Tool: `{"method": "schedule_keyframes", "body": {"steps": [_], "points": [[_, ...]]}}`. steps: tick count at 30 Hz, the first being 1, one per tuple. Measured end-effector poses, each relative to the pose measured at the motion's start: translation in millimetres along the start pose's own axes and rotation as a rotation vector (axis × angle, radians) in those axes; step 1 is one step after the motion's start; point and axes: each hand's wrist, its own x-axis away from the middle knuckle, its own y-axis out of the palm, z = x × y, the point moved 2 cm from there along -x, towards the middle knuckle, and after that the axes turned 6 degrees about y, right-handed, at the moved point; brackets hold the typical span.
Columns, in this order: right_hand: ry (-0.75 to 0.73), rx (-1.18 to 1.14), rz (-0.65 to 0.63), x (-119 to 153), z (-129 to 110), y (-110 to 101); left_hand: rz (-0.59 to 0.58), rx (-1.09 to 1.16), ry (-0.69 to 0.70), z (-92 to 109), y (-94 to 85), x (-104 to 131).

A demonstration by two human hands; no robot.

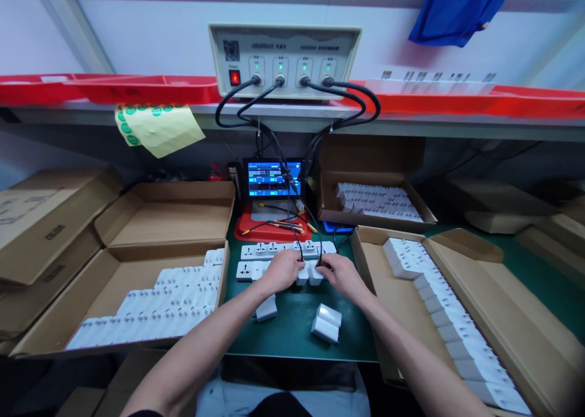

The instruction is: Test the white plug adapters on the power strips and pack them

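Note:
Two white power strips lie on the green mat; the front power strip (244,271) bears several white adapters. My left hand (284,269) is closed on a black cable at the left one of two adapters (302,275). Beside it, my right hand (337,272) pinches another black cable (319,240) at the right adapter (315,274). The cable ends are mostly hidden by my fingers. Nearer the mat's front edge lie a pair of white adapters (326,323) side by side and, to the left, another white adapter (265,308).
Open cartons of white adapters stand at left (114,270), right (377,270) and back right (333,206). A lit screen (274,188) stands behind a red tray (242,229). Cables hang from a tester box (287,42) on the shelf.

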Motion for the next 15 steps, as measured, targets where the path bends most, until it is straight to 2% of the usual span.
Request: {"method": "schedule_keyframes", "body": {"steps": [15], "points": [[0.008,0.018,0.021,2.5,-1.6,-0.1,-0.031,-0.102,0.01,8.8,1.2,-0.2]]}}
